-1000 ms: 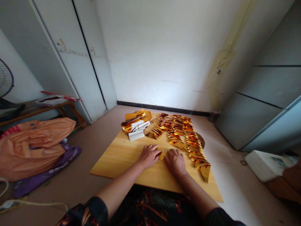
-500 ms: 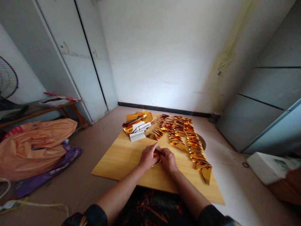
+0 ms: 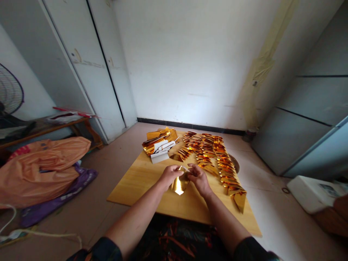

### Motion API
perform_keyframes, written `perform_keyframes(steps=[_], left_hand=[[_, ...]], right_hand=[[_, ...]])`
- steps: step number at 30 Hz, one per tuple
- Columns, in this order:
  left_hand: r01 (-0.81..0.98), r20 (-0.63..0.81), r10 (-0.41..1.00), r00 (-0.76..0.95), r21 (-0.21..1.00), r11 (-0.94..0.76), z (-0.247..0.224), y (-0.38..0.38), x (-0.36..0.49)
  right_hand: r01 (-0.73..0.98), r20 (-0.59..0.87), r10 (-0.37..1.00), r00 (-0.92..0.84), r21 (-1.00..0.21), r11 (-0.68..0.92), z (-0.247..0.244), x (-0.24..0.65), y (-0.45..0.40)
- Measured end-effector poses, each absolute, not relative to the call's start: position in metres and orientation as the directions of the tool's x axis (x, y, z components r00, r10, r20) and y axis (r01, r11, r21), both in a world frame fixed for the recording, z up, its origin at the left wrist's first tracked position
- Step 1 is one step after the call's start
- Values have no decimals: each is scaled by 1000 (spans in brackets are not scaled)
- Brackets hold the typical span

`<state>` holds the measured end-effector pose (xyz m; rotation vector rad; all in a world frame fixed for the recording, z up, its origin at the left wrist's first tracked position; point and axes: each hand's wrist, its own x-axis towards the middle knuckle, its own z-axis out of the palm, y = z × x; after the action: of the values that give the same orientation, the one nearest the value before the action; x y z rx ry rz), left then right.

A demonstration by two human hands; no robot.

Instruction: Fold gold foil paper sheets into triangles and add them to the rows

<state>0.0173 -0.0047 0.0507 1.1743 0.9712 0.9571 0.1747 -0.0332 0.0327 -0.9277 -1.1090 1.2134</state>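
Between my two hands is a sheet of shiny gold foil paper (image 3: 179,185), its upper edge curled over to show a pale strip. My left hand (image 3: 172,174) pinches it at the upper left. On the other side, my right hand (image 3: 199,177) grips the upper right edge with thumb and fingers. Beyond them on the wooden board (image 3: 136,188) lie rows of folded gold paper pieces (image 3: 208,154), running down the board's right side. A loose pile of gold sheets (image 3: 160,139) with white-backed pieces (image 3: 160,157) sits at the back left.
An orange bag (image 3: 46,163) and a purple bag (image 3: 62,197) lie on the floor at left, near a pale cable (image 3: 51,235). A fan (image 3: 11,90) stands beyond them. Grey cabinets (image 3: 89,65) flank the wall. At right is a white foam box (image 3: 312,194).
The gold paper, mostly hidden and folded between my hands before, now hangs spread toward me with its shiny face showing. My right hand has shifted slightly right and turned.
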Motion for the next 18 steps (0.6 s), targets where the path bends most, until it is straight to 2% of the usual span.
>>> perform_keyframes(steps=[7,18], left_hand=[[-152,12,992,127,988,7,56,-17,32],[-167,36,999,30,985,-31,50,-22,41]], right_hand=[[-304,41,989,140,-949,82,38,170,-41],[-388,-62,988,139,-922,-3,22,164,-44]])
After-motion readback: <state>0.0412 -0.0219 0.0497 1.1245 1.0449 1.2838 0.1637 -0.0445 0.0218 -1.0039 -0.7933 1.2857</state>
